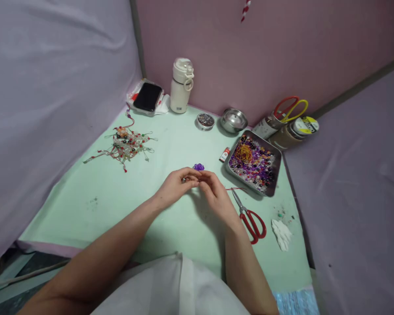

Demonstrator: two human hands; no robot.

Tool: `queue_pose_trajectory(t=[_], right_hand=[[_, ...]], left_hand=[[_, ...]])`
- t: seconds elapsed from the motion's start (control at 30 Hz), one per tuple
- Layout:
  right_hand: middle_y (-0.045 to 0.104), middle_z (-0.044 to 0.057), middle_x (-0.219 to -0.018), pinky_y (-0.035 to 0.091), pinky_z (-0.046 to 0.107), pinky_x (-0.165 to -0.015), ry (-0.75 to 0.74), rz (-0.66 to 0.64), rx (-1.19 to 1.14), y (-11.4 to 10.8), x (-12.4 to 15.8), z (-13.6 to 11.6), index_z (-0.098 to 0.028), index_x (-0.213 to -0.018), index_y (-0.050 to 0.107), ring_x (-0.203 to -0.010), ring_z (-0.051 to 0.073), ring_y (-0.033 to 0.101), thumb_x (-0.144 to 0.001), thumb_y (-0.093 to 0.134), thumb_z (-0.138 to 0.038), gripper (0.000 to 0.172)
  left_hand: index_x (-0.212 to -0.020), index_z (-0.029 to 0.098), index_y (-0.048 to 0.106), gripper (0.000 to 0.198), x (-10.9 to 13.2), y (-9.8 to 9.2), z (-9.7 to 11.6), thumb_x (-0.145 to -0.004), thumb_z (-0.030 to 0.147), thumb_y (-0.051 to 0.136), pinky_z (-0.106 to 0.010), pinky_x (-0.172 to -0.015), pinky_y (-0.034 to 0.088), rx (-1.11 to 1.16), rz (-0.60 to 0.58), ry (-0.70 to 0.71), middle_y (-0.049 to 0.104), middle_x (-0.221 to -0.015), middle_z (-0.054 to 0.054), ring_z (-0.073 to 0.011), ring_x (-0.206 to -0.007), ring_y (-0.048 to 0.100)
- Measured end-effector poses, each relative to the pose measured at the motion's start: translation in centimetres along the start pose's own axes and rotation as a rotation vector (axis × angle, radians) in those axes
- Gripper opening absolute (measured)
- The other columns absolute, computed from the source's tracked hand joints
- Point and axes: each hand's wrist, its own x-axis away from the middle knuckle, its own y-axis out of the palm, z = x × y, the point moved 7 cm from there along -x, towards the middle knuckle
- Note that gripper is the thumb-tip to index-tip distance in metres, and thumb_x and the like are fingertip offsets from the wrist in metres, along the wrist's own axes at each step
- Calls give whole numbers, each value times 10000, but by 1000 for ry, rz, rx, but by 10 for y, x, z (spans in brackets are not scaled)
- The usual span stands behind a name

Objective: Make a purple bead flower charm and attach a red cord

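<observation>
My left hand [179,186] and my right hand [215,192] meet over the middle of the green table [118,218], fingertips nearly touching. Both hands have their fingers pinched around the same small beaded piece, mostly hidden by the fingers. A ring of purple beads [198,167] shows just beyond the fingertips. To the right of my right hand, a thin red cord [238,188] lies near the tips of red-handled scissors [249,218]. A metal tray [278,175] of mixed beads, with a yellow cord bundle [244,154] on top, sits farther right.
Strung bead pieces [128,144] lie at the left. Along the back stand a phone [147,97], a white bottle [181,87], a spool [205,121], a metal bowl [233,120] and jars [293,131]. A small red-and-white box [224,154] and white crumpled cloth [281,234] are at the right.
</observation>
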Motion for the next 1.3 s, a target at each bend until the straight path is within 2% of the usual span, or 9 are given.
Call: queue_pose_trajectory(t=[0.1,0.2,0.37,0.6,0.87,1.1,1.3], right_hand=[[627,1,-814,458,275,-684,72,-5,-67,1,-2,17,-223,-1103,542,-723,145,581,-900,519,-384,260],[562,-27,-716,397,248,-585,91,52,-46,-6,2,22,-206,-1026,567,-617,123,495,-863,567,-391,246],[615,3,-781,398,254,-601,91,111,78,-14,5,19,-192,-964,603,-628,125,495,-857,553,-355,201],[640,30,-817,420,274,-667,47,138,194,-17,5,12,-188,-893,621,-694,147,537,-876,507,-323,177],[601,10,-770,412,261,-640,50,119,201,-17,5,12,-190,-842,605,-660,137,513,-870,498,-299,156],[573,-20,-697,380,239,-567,99,109,77,-16,3,16,-189,-795,580,-594,113,479,-830,516,-270,109],[568,-29,-663,376,235,-553,177,114,21,-18,5,22,-196,-784,565,-559,110,473,-829,528,-283,104]], left_hand=[[-951,196,691,198,1,-6,6,-760,234,651,-303,-786,470,-142,75,61,688,-859,-20,-159,-815,613],[-937,211,687,179,1,-5,12,-766,177,646,-306,-797,472,-323,94,140,687,-857,-13,-156,-800,612],[-968,215,668,190,0,5,12,-793,148,638,-318,-839,473,-468,57,241,701,-901,-17,-163,-859,627],[-966,207,686,167,0,6,13,-813,172,630,-326,-865,475,-429,17,257,705,-980,-45,-176,-942,628],[-896,210,732,143,0,6,9,-819,197,612,-291,-815,478,-304,-7,187,713,-910,-34,-160,-863,634],[-984,175,723,229,-4,9,-9,-781,227,630,-303,-835,492,-106,-42,-42,734,-952,-49,-171,-871,651],[-919,194,737,187,-4,13,-15,-779,243,624,-312,-869,490,-65,-120,-74,741,-969,-40,-188,-930,654]])
